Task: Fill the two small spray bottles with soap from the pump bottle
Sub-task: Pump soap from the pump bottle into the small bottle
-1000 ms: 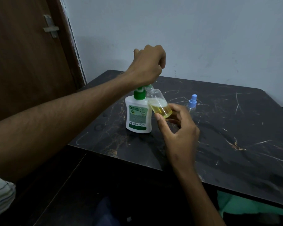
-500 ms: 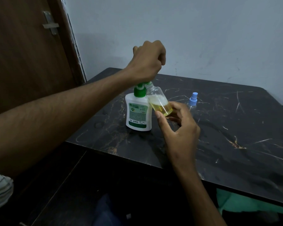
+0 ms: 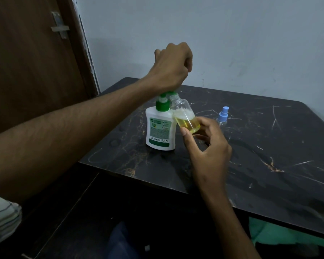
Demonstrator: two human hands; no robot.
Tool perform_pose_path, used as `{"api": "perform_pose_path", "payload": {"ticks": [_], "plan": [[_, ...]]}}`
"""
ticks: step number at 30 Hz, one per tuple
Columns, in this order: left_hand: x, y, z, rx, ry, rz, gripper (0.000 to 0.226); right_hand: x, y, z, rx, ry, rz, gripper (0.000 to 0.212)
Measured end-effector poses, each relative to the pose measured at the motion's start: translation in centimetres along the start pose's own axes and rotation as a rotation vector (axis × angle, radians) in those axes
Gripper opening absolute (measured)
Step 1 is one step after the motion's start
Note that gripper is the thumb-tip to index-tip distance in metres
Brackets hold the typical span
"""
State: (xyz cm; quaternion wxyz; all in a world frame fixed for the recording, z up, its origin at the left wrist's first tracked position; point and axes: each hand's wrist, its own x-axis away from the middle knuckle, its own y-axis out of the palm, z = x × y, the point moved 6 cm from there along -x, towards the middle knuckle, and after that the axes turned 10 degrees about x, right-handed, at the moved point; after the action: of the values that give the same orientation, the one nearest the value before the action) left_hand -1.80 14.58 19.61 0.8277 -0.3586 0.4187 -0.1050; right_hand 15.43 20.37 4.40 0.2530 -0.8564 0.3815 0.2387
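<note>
A white pump bottle (image 3: pixel 160 128) with a green pump stands on the dark marble table (image 3: pixel 260 156). My left hand (image 3: pixel 173 67) is curled into a fist over the green pump head, which it mostly hides. My right hand (image 3: pixel 207 144) pinches a small clear spray bottle (image 3: pixel 184 116), uncapped and tilted, its neck up under the pump spout. Yellow soap with foam on top fills its lower half. A second small bottle with a blue spray top (image 3: pixel 223 115) stands behind my right hand, its body barely visible.
The table's front-left corner lies just below the pump bottle. A brown door (image 3: pixel 30 62) with a metal latch is at the left, a pale wall behind. Green cloth (image 3: pixel 281 234) shows under the table edge at lower right.
My left hand has lifted slightly and the green pump stem shows more. The small bottle stays under the spout in my right hand, with foam now on the soap.
</note>
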Motion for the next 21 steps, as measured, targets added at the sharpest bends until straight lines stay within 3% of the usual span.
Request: {"api": "perform_pose_path", "payload": {"ticks": [21], "plan": [[0.28,-0.14,0.36,-0.029,0.019,0.002,0.044,0.03,-0.08,0.03,-0.007,0.006,-0.001,0.03]]}}
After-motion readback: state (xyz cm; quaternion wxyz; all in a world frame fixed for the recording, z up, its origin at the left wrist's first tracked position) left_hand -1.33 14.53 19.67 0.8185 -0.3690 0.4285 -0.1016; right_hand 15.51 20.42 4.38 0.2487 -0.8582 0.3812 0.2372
